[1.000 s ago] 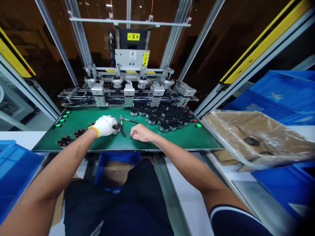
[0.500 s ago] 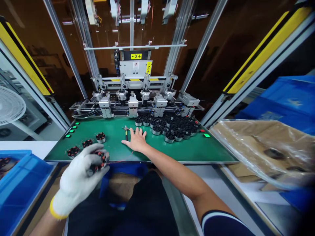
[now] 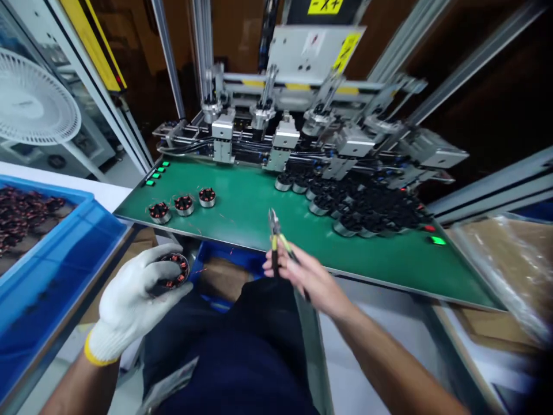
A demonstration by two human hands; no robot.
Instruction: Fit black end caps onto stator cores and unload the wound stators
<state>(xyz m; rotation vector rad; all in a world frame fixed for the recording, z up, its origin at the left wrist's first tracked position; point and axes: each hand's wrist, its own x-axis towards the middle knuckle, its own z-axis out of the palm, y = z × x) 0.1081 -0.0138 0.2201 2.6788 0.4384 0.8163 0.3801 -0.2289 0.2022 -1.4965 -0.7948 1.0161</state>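
Note:
My left hand (image 3: 133, 288), in a white knit glove with a yellow cuff, grips a round motor stator (image 3: 178, 270) with copper windings, held in front of the table edge. My bare right hand (image 3: 306, 276) is wrapped round the handles of a pair of cutting pliers (image 3: 275, 230). The pliers point away from me over the green table (image 3: 242, 222), their jaws slightly apart. Three wound stators stand on the table's left part, among them one stator (image 3: 207, 197) with loose wire ends around it. The pliers and the held stator are apart.
Many black-topped stators (image 3: 367, 207) crowd the table's right side. Behind them stands a winding machine (image 3: 285, 135) with several heads. A blue bin (image 3: 47, 265) of small parts sits at left, a fan (image 3: 34, 104) behind it. A blue crate (image 3: 203, 253) is below the table edge.
My right hand has picked up the pliers from the table and drawn them back towards me. The left hand still holds the stator. The view has turned and tilted downward.

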